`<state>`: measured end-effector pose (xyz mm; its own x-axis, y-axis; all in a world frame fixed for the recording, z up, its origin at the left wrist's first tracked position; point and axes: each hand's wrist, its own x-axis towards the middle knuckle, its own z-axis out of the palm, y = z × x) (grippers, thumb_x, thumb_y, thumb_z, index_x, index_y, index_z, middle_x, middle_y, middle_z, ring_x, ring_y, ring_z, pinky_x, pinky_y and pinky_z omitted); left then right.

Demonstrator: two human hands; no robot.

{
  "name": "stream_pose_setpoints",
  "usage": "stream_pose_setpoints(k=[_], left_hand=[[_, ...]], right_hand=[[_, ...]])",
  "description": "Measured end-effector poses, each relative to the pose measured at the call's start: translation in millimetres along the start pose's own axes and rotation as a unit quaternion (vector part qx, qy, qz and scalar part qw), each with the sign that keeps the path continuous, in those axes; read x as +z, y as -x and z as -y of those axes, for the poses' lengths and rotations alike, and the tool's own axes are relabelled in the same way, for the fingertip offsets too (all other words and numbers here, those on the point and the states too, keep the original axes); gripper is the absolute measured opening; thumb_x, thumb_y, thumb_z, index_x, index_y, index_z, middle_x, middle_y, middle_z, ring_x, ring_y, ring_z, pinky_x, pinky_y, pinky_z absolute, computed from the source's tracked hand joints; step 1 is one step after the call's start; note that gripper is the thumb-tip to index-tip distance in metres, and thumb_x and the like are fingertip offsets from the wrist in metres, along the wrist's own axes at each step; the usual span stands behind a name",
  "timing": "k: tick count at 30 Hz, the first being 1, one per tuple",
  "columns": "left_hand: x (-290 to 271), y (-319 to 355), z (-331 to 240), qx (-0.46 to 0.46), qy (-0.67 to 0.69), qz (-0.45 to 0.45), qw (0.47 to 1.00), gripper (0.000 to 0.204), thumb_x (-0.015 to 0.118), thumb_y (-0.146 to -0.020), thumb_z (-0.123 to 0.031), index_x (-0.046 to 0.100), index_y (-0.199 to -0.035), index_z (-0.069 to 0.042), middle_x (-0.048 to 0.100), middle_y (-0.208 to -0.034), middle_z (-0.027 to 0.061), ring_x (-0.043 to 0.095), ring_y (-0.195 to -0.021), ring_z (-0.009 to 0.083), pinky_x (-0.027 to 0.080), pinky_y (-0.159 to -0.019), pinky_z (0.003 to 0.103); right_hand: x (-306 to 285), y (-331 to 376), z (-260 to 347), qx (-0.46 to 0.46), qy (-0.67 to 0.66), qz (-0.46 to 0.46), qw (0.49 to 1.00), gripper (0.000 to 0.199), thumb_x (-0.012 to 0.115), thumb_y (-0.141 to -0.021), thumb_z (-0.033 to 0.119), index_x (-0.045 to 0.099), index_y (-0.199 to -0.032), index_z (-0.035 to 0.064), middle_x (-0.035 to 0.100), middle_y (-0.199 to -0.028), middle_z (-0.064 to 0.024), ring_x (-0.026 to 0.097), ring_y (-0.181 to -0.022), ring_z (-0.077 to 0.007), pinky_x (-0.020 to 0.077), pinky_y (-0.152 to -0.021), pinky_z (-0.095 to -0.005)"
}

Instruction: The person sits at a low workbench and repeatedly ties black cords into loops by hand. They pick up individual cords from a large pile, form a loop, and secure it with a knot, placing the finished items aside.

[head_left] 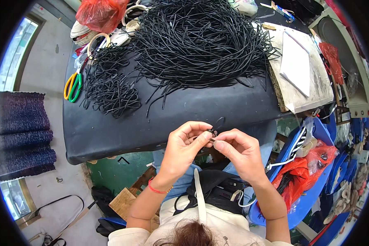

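Observation:
Just in front of the table edge, my left hand [183,144] and my right hand [241,151] meet fingertip to fingertip. Between them is a thin black cord [212,132], pinched by thumb and fingers on both sides. A small loop of it sticks up beyond the fingertips; the rest is hidden by my fingers. On the black table, a large heap of cut black cords [201,49] lies beyond my hands. Left of it sits a smaller tangle of looped black cords [112,92].
Scissors [73,85] with orange and green handles lie at the table's left edge. A red plastic bag [100,15] stands behind them. On the right are a worn board [315,96] with white sheets [295,63] and a blue tub [293,219] holding red bags.

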<state>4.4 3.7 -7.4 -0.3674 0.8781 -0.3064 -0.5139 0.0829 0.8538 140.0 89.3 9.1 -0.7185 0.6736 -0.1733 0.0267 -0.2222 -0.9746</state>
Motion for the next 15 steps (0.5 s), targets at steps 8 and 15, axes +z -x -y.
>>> stream_pose_setpoints(k=[8,15], left_hand=[[15.6,3.5,16.0,0.122,-0.068,-0.1,0.985,0.017,0.06,-0.081,0.001,0.059,-0.098,0.003,0.062,-0.089,0.0064,0.059,-0.082,0.0103,0.049,-0.073,0.023],[20.2,4.6,12.4,0.172,-0.081,-0.081,0.978,0.032,0.063,-0.077,0.004,0.05,-0.106,0.002,0.064,-0.086,0.009,0.062,-0.08,0.0128,0.049,-0.075,0.025]], right_hand=[[13.8,-4.8,1.7,-0.043,0.147,-0.112,0.982,0.009,0.064,-0.079,0.004,0.058,-0.076,-0.0009,0.055,-0.062,0.0014,0.047,-0.053,-0.0005,0.0362,-0.045,-0.0174],[6.9,-11.7,-9.1,-0.013,0.017,-0.102,0.995,0.017,0.068,-0.079,0.012,0.057,-0.084,0.0,0.053,-0.07,0.0003,0.045,-0.059,-0.0017,0.037,-0.051,-0.0168]])
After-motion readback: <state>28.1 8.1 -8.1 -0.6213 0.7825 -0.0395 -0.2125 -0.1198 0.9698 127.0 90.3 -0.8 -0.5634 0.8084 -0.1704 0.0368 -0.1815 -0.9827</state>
